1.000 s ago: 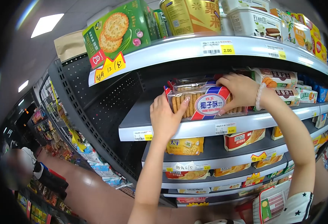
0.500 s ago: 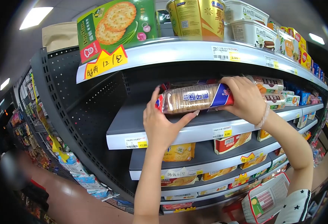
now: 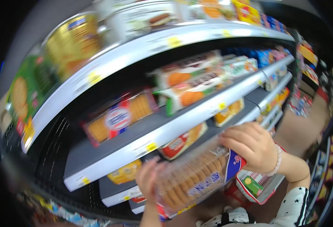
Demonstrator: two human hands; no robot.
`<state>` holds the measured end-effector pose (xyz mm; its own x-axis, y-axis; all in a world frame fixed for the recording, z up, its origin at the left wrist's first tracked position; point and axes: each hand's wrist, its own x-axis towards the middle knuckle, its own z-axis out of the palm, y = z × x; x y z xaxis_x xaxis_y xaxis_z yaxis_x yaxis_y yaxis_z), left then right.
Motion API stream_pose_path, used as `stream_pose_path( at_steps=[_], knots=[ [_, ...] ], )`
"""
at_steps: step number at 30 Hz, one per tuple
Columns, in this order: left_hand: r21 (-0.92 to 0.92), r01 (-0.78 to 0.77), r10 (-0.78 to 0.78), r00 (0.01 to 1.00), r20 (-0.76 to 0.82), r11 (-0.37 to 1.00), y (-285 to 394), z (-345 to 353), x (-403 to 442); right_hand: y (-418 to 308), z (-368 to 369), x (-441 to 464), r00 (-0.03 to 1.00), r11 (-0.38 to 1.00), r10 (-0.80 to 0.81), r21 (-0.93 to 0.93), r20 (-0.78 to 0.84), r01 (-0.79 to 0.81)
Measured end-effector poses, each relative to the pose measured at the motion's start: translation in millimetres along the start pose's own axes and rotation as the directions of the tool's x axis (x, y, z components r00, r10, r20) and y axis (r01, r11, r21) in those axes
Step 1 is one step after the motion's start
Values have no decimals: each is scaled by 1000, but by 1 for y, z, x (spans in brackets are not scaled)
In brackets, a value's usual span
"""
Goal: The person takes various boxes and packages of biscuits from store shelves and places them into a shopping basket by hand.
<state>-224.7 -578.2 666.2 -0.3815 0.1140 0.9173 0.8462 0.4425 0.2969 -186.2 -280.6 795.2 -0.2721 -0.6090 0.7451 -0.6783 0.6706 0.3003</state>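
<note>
A clear pack of biscuits [image 3: 191, 176] with blue and red ends is held tilted in front of the shelves, its left end lower. My right hand [image 3: 249, 147], with a beaded bracelet at the wrist, wraps the blue right end from above. At the left end my left hand [image 3: 149, 179] grips the pack, its fingers blurred. Behind, a similar biscuit pack [image 3: 119, 118] with a red and blue label lies on the middle shelf [image 3: 98, 159]. White biscuit packs [image 3: 196, 89] with orange pictures sit to its right.
Overhead, the top shelf [image 3: 155, 41] bears a gold tin [image 3: 71, 45], a green cracker box [image 3: 26, 90] and white tubs [image 3: 143, 19]. Lower shelves hold yellow packs [image 3: 124, 171]. A white and red basket [image 3: 255, 185] is below my right hand. An aisle [image 3: 302, 117] runs along the right.
Both hands have brought the biscuit pack off the shelf, down and toward me, tilting it. My view has turned right and tipped, and the similar pack behind now shows fully.
</note>
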Motion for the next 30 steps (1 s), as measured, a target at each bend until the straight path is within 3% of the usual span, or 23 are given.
stream_pose_path(
  at_steps=[1,3,5,7,8,10,11,13,14,15,19,22,23,24,25,26,28,30],
  knots=[
    [304,-108,92,994,64,947,29,27,-2,8,-3,-33,992,993,82,74,100,-89],
    [6,22,-23,981,194,1000,53,78,-29,15,-2,-107,935,933,258,187,243,-306],
    [-42,49,-34,950,310,998,73,132,-59,12,9,-191,822,809,460,223,336,-544],
    [-40,51,-17,799,601,998,90,170,-73,-9,27,-273,657,632,653,208,377,-747],
    [-91,207,-109,784,611,974,95,197,-96,-21,35,-305,562,528,733,200,384,-825],
    [-81,329,-159,638,753,941,99,235,-114,-41,46,-356,407,377,853,154,328,-913],
    [-89,336,-145,613,777,938,93,254,-128,-46,52,-377,340,310,879,140,334,-940],
    [-77,423,-108,398,911,903,74,291,-162,-47,70,-429,276,259,908,96,316,-961],
    [-23,473,-129,286,950,881,70,303,-172,-52,79,-453,250,243,920,60,301,-968],
    [48,434,-182,274,944,899,71,316,-182,-48,84,-473,174,179,923,17,343,-984],
    [386,327,-463,205,862,863,67,353,-237,-25,118,-546,-32,20,976,-238,214,-971],
    [560,522,-660,7,751,643,70,368,-279,3,146,-585,-362,-292,899,-278,248,-915],
    [579,512,-665,-19,746,635,71,372,-290,11,157,-599,-465,-387,838,-289,286,-876],
    [537,664,-631,-124,766,521,71,375,-298,16,169,-615,-481,-401,824,-292,300,-868],
    [491,787,-579,-216,787,374,71,377,-308,17,180,-633,-573,-477,722,-320,388,-818],
    [507,781,-581,-234,780,365,73,378,-322,18,192,-653,-647,-541,603,-357,467,-762],
    [474,836,-576,-250,778,278,77,375,-346,13,219,-697,-641,-502,512,-407,571,-763],
    [496,817,-556,-276,784,293,79,384,-327,12,237,-725,-626,-454,415,-446,660,-772]
  ],
)
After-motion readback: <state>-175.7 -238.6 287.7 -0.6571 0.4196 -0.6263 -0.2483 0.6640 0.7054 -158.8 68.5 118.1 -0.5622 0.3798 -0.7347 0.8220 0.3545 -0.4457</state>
